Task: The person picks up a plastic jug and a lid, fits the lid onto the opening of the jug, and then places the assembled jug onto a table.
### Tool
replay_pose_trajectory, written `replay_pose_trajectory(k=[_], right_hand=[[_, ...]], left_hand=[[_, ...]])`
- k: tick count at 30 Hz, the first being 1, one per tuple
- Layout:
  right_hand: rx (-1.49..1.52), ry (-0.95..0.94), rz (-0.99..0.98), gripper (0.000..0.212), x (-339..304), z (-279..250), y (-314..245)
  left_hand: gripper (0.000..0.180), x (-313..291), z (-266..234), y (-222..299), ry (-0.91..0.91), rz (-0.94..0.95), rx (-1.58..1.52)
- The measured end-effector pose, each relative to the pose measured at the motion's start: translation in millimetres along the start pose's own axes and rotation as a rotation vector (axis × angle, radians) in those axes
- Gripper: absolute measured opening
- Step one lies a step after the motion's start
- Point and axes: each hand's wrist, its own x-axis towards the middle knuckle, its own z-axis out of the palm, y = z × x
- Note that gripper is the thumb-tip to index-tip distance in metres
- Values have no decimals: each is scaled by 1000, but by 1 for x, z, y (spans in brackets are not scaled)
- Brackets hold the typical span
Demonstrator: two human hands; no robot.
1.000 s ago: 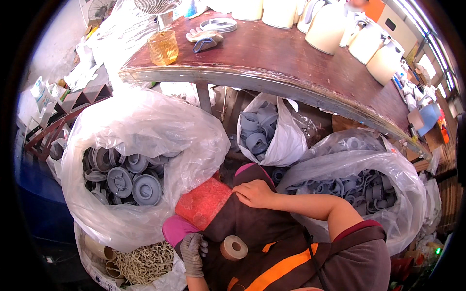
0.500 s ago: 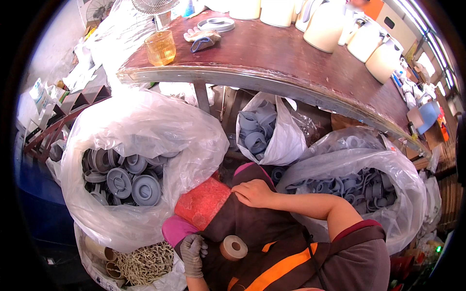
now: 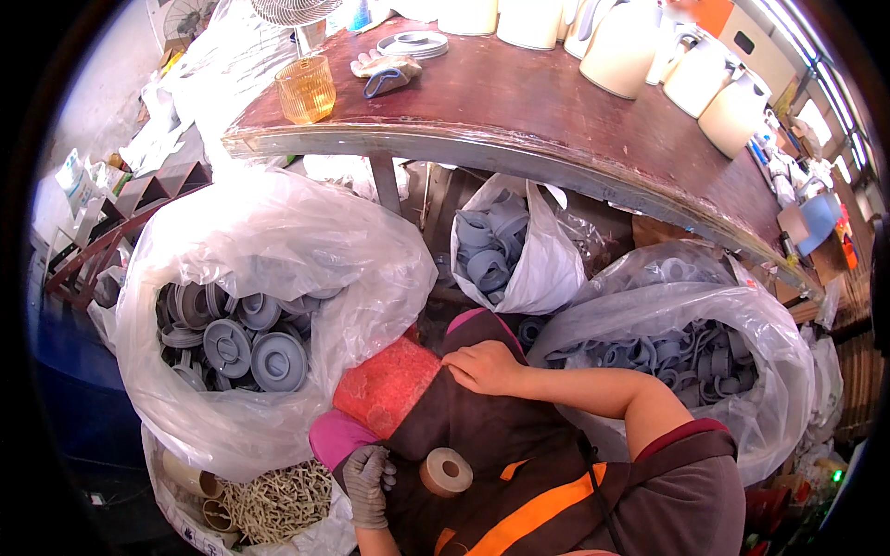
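My left hand, in a grey glove, lies on my lap with its fingers curled in and nothing visible in them. Beside it, a roll of tan tape rests on my dark apron. My bare right hand is over my right thigh. Its fingers are bent together at the apron's edge and seem to pinch the cloth. Just left of those fingertips is a worn red surface between my knees.
Large plastic bags of grey lids and grey curved parts flank me; a smaller white bag stands ahead. A bag with tan scraps is lower left. The table holds an amber cup, a glove and cream jugs.
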Motion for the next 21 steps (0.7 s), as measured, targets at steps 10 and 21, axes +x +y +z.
replay_pose_trajectory(k=[10, 21], right_hand=[[16, -3, 1, 13, 0, 0, 0], [20, 0, 0, 12, 1, -1, 0]], left_hand=[[13, 0, -1, -6, 4, 45, 2], [14, 1, 0, -6, -18, 57, -46]])
